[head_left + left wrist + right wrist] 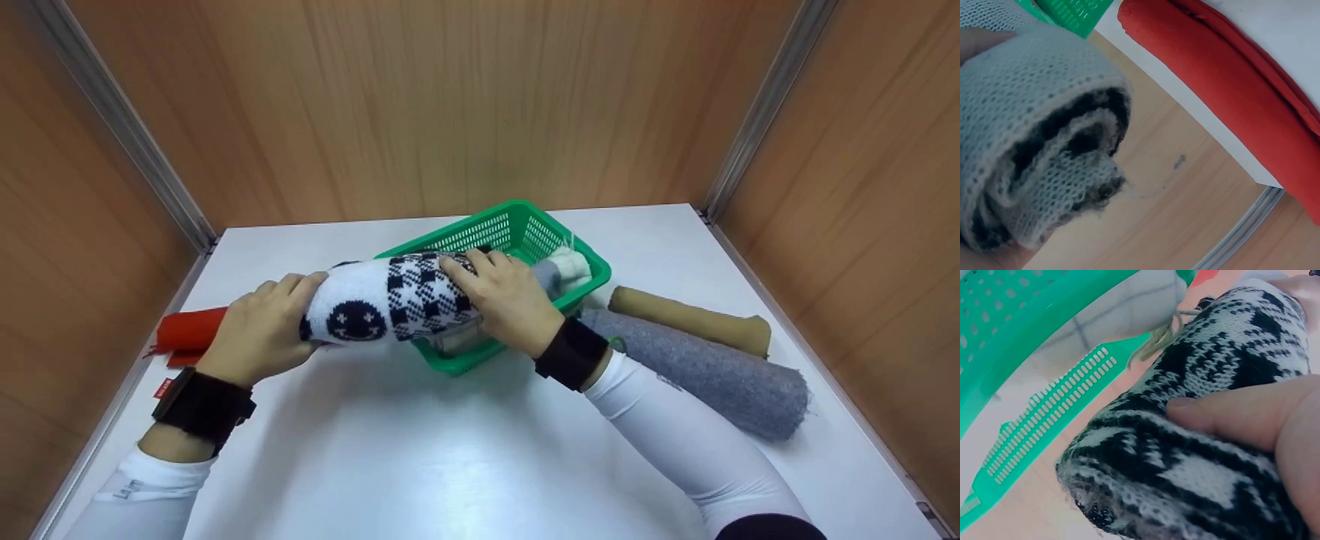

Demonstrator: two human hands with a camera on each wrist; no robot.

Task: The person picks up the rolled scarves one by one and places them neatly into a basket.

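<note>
A rolled black-and-white knit scarf [429, 294] is held up between both hands, over the front left part of a green plastic basket [450, 365]. My left hand [262, 330] grips its left end, which has a dark smiley face on white. In the left wrist view the spiral layers of the scarf's end [1067, 152] show. My right hand [517, 300] grips the houndstooth end from above, its thumb lying along the knit in the right wrist view. Inside the basket lie a white-and-grey roll [568, 268] and a pale checked cloth [1123, 312], partly hidden by the scarf.
A red cloth roll [187, 331] lies at the table's left edge, behind my left hand. To the right, a thick grey felt roll [712, 375] lies beside a thinner olive roll [690, 319]. Wooden panels [465, 105] enclose the white table [420, 465] at the back and sides.
</note>
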